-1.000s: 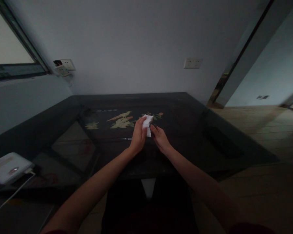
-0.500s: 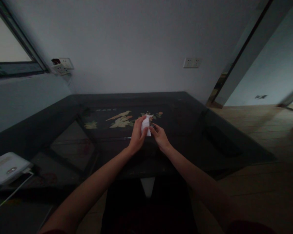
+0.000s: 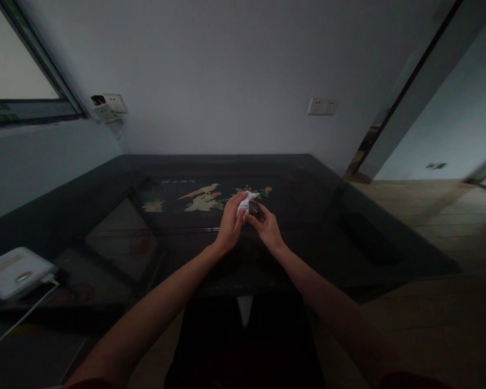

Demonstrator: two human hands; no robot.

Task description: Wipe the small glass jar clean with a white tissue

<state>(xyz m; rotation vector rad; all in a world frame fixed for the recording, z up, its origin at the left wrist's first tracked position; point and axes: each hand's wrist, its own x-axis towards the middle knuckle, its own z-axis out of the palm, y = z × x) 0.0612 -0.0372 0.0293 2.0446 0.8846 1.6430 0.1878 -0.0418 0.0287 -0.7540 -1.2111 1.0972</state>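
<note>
In the head view, my left hand (image 3: pixel 228 224) is closed on a crumpled white tissue (image 3: pixel 245 205), fingers behind it and thumb in front. My right hand (image 3: pixel 270 230) grips a small, dark, rounded object (image 3: pixel 255 209) with a slight shine; its kind is too dim to make out. The tissue presses against the left side of that object, and my hands almost meet. Both are held over the dark glossy table (image 3: pixel 308 248), above a flower-and-bird picture (image 3: pixel 202 199) in its top. My fingers partly hide both held things.
A white box-like device (image 3: pixel 18 273) with a white cable (image 3: pixel 22 324) sits at the table's left. Behind the table rises a pale wall with a double socket (image 3: pixel 323 106); more sockets (image 3: pixel 114 102) are near the left corner. Wooden floor (image 3: pixel 413 205) lies to the right.
The tissue, earlier spread long and flat over my left hand, is now bunched up against the dark object. More of that object shows in my right hand. The view has shifted slightly.
</note>
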